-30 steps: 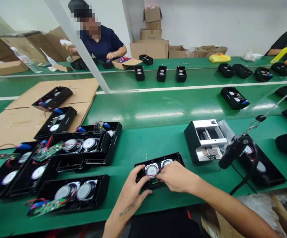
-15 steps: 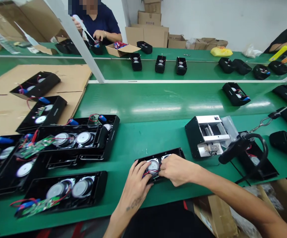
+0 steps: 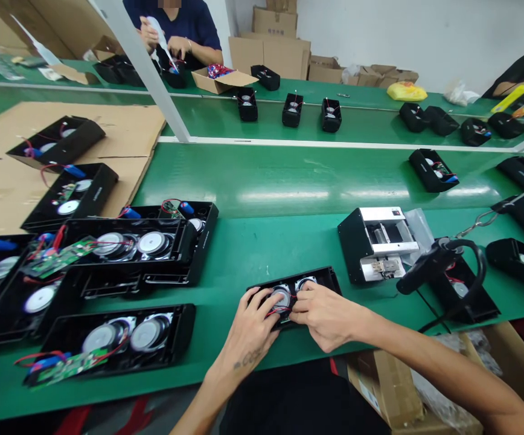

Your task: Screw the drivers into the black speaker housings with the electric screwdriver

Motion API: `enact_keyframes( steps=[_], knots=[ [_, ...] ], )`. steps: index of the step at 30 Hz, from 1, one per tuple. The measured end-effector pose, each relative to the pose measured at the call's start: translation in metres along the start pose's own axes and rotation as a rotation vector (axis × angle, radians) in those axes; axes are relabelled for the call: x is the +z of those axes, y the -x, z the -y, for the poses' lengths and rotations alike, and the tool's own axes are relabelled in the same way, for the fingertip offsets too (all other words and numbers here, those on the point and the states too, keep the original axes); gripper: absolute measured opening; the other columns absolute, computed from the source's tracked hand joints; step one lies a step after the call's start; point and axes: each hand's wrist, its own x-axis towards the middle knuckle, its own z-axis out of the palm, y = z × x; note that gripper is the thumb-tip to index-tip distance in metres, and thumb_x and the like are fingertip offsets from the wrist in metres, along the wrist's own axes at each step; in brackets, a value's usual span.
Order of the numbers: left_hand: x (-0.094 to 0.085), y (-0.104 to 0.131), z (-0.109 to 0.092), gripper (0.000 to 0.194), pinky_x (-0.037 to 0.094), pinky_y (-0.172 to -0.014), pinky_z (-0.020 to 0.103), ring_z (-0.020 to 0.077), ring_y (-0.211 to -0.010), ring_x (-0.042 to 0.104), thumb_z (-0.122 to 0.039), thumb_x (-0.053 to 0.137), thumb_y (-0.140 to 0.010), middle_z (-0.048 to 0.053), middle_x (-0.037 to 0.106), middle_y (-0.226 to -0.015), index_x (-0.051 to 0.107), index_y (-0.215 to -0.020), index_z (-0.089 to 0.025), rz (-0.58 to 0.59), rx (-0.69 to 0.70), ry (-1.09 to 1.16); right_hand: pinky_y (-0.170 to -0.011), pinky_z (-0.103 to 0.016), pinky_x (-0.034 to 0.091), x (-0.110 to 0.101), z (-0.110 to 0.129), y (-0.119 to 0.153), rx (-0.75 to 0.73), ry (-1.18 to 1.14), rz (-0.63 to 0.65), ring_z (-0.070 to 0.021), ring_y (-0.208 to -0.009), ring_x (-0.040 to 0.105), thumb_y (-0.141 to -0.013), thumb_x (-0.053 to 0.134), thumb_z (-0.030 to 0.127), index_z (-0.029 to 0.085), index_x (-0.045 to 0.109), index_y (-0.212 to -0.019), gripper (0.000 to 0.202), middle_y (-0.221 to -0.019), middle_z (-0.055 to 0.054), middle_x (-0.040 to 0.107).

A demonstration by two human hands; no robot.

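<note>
A black speaker housing (image 3: 329,279) lies slightly tilted on the green bench in front of me. Inside it sit two round silver speaker drivers, one on the left (image 3: 282,298) and one on the right (image 3: 305,283), with thin red wires beside them. My left hand (image 3: 253,320) grips the housing's left part, its curled fingers reaching over the left driver. Over the right half, my right hand (image 3: 324,314) is closed in a pinch between the drivers. Its fingertips hide whatever they hold.
Several open housings with drivers and circuit boards (image 3: 74,368) crowd the left. A black-and-white machine (image 3: 375,244) stands right of my work, beside a hanging black power screwdriver (image 3: 429,266). A co-worker (image 3: 175,30) holds a white tool across the bench. Cartons (image 3: 384,386) stand below right.
The view has shifted slightly. My hands stay at the same housing, with the right fingers still pinched between the drivers. The co-worker's white tool has moved a little.
</note>
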Motion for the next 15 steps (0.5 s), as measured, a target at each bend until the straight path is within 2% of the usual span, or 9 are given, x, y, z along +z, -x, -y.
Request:
enact_keyframes(
  steps=[3,5,8,11,15],
  knots=[
    [0.001,-0.005,0.001,0.03,0.043,-0.123,0.057,0.0311,-0.135,0.062,-0.014,0.079,-0.084,0.006,0.073,-0.141,0.079,-0.111,-0.027,-0.015,0.006,-0.011,-0.101,-0.046,0.042,0.009,0.006,0.002,0.042,0.04,-0.065,-0.0298,-0.106,0.062,-0.096,0.061,0.021,0.015,0.072,-0.112,0.02,-0.109,-0.012,0.077],
    [-0.003,-0.013,0.005,0.026,0.044,-0.121,0.055,0.0302,-0.133,0.063,-0.018,0.081,-0.086,0.007,0.073,-0.141,0.08,-0.11,-0.027,0.008,0.01,0.028,-0.105,-0.048,0.041,0.012,0.008,-0.003,0.073,0.108,-0.089,-0.0313,-0.113,0.062,-0.099,0.059,0.019,0.014,0.069,-0.118,0.021,-0.118,-0.015,0.075],
    [-0.018,-0.035,0.018,0.019,0.045,-0.115,0.049,0.0273,-0.128,0.067,-0.028,0.082,-0.088,0.005,0.072,-0.142,0.083,-0.106,-0.029,0.155,-0.056,0.171,-0.102,-0.045,0.043,0.004,0.003,-0.017,0.136,0.144,-0.08,-0.0295,-0.108,0.065,-0.1,0.058,0.013,0.01,0.067,-0.125,0.027,-0.119,-0.017,0.074],
    [-0.036,-0.059,0.034,0.014,0.048,-0.101,0.038,0.0219,-0.111,0.072,-0.04,0.083,-0.087,0.001,0.073,-0.138,0.084,-0.09,-0.027,0.286,-0.133,0.258,-0.096,-0.042,0.044,-0.012,-0.011,-0.033,0.215,0.04,-0.039,-0.0267,-0.099,0.069,-0.096,0.068,0.017,0.011,0.071,-0.12,0.024,-0.112,-0.013,0.074],
    [-0.047,-0.079,0.051,0.031,0.045,-0.076,0.027,0.0134,-0.089,0.071,-0.051,0.084,-0.082,-0.003,0.074,-0.129,0.079,-0.071,-0.022,0.345,-0.159,0.285,-0.087,-0.038,0.044,-0.027,-0.027,-0.045,0.241,-0.07,-0.014,-0.0274,-0.098,0.071,-0.09,0.08,0.025,0.012,0.077,-0.114,0.027,-0.108,-0.012,0.074]
  ],
)
